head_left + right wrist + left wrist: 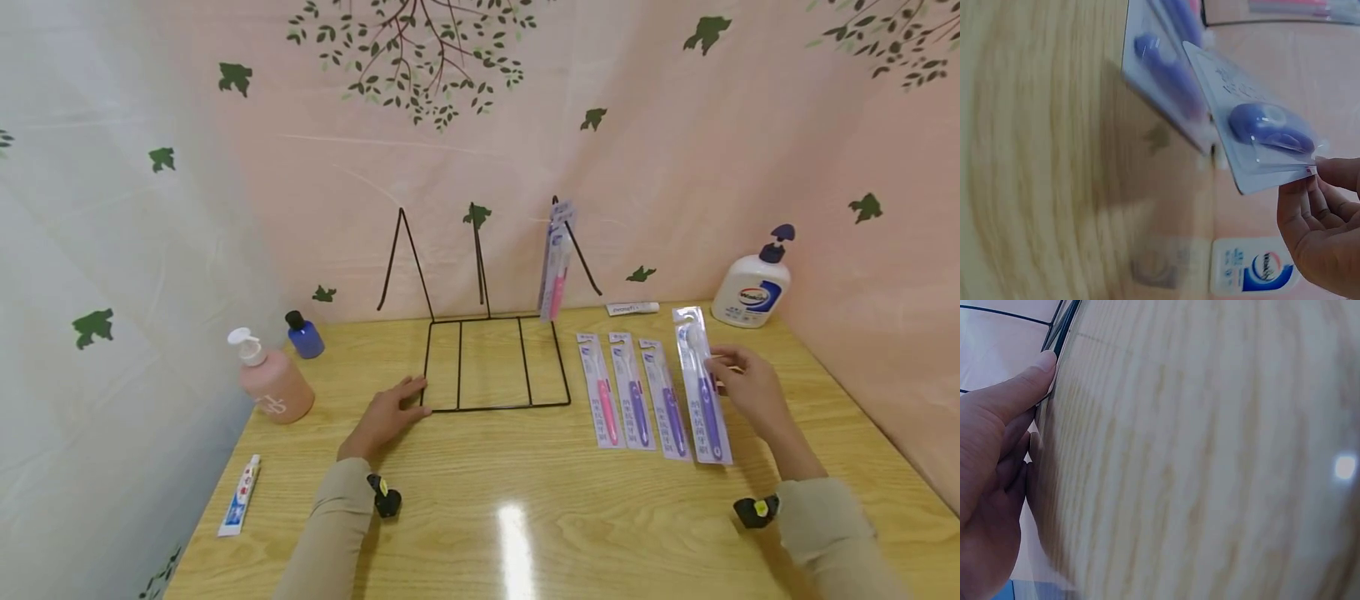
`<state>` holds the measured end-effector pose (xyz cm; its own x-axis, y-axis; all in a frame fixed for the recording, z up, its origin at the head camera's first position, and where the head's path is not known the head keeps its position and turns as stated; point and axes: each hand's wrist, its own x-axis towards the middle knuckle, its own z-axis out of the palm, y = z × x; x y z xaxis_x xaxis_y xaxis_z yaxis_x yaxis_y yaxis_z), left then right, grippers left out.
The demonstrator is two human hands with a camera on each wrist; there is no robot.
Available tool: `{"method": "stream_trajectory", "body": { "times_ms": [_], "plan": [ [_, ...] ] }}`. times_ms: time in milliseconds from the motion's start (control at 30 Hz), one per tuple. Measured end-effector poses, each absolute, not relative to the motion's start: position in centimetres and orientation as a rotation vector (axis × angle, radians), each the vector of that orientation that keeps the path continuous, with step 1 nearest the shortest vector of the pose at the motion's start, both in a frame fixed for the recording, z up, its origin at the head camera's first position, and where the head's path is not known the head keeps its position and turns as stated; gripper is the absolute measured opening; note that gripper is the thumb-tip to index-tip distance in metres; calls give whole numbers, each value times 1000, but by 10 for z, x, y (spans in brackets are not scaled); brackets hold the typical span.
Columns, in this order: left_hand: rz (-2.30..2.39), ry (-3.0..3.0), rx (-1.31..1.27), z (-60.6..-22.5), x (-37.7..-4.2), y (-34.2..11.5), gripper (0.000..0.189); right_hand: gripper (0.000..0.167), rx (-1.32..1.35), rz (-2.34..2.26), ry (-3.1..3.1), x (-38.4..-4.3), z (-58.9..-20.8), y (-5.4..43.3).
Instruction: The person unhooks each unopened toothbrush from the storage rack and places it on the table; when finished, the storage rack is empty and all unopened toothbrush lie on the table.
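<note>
Right hand (750,385) pinches a purple toothbrush pack (703,408) at the right end of a row

The right hand holds the pack's right edge between the thumb and the fingers, so the gap is narrow, only as thick as this edge. The edge is lifted from the wooden table (450,517); whether another part of the pack touches the wood, I cannot tell. Down its front run Chinese characters, which I read as 纳米抗菌牙刷. To its left lie three similar packs, one pink pack (606,404) and two purple packs (637,408), with the same kind of vertical writing.

The left hand (384,417) is at the near left corner of a black wire rack (495,407). Its thumb and forefinger are spread apart and touch the frame; they do not close around it. In the right slot of the rack stands an upright pink-handled pack (557,275), whose print is too small for reading.

Behind the held pack, a white pump bottle (750,292) shows "Walch" on its label. Near it is a small white tube (632,308) with dark letters, which I cannot read with certainty. At the left side, a pink pump bottle (277,383) carries white lettering, also unclear; a small blue bottle (306,340) is near it
</note>
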<state>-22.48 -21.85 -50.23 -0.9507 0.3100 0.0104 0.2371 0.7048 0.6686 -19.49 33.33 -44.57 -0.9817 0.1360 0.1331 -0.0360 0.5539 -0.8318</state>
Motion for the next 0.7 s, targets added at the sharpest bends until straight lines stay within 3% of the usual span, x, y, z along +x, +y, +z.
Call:
{"method": "stream_trajectory", "body": {
  "times_ms": [400, 700],
  "plan": [
    [1097, 2780, 463, -495, -224, -219, 62, 53, -255, 1400, -2832, -216, -472, 362],
    [1087, 2764, 461, -493, -227, -222, 62, 47, -251, 1315, -2935, -220, -472, 357]
  ]
}}
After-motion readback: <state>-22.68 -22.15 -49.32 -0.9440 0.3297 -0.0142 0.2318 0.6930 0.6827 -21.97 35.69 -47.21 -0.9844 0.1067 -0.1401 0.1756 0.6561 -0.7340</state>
